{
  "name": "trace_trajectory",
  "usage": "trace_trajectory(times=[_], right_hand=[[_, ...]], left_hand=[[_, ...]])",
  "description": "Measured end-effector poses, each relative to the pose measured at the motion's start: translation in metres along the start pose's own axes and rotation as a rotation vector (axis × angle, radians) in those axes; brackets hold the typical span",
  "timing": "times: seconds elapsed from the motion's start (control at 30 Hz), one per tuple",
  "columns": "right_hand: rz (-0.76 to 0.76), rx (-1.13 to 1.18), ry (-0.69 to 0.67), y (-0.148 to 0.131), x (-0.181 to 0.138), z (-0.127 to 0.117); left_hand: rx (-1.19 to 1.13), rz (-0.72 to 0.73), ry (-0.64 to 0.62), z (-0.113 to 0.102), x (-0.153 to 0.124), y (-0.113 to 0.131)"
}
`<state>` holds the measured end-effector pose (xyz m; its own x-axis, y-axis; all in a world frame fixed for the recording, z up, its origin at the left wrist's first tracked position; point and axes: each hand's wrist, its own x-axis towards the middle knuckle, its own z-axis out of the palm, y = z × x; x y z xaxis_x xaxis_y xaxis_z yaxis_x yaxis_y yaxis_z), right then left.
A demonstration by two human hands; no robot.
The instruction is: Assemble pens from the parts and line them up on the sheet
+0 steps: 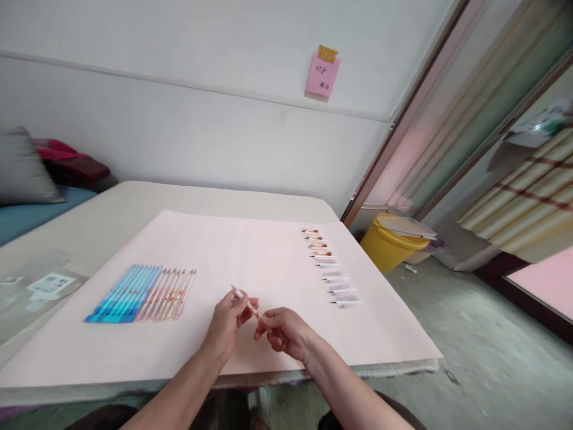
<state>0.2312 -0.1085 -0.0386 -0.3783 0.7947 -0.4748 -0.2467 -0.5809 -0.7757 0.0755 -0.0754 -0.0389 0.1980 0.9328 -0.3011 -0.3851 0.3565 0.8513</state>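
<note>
Above the front middle of the pale sheet (242, 245), my left hand (227, 322) is closed around a slim white pen (247, 301) with reddish-orange markings. Its pointed end sticks out toward the upper left. My right hand (286, 331) pinches the pen's lower end, so its fingertips hide that part. To the left lie several blue pens (128, 292) side by side. Touching them is a row of clear pens (172, 292) with pink and orange patterns. On the right, several small brown-and-cream pieces (319, 245) and thin white pieces with dark tips (342, 291) form a column.
Clear plastic bags (49, 283) with white labels lie at the table's left. A grey cushion (24, 167) is beyond them. Right of the table stands a yellow bin (389, 242) with a flat panel on top. A pink note (322, 74) is taped to the wall.
</note>
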Motion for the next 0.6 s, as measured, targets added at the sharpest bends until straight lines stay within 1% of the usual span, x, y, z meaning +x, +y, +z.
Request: trace_trajectory(times=[0.1,0.17,0.27,0.33,0.37,0.43,0.53,0.6], right_hand=[[0.093,0.176,-0.136,-0.001,-0.001,-0.003],[0.112,0.238,-0.188,-0.002,-0.001,-0.004],[0.114,0.283,-0.226,0.000,-0.003,0.000],[0.090,0.275,-0.207,0.001,-0.004,0.004],[0.064,0.251,-0.176,0.002,-0.005,0.007],[-0.024,0.131,-0.065,0.002,-0.005,0.013],[-0.224,-0.246,0.213,0.002,-0.002,0.019],[-0.342,-0.480,0.379,0.002,0.000,0.021]], left_hand=[[-0.015,0.001,-0.051,0.001,-0.001,0.004],[-0.030,0.000,-0.078,0.002,-0.002,0.007],[-0.052,-0.001,-0.101,0.002,-0.003,0.011],[-0.061,-0.004,-0.109,0.001,-0.003,0.012],[-0.061,-0.003,-0.105,0.001,-0.002,0.012],[-0.045,0.002,-0.071,-0.001,-0.001,0.010],[-0.001,0.013,0.011,-0.005,0.003,0.006],[0.023,0.020,0.033,-0.007,0.004,0.004]])
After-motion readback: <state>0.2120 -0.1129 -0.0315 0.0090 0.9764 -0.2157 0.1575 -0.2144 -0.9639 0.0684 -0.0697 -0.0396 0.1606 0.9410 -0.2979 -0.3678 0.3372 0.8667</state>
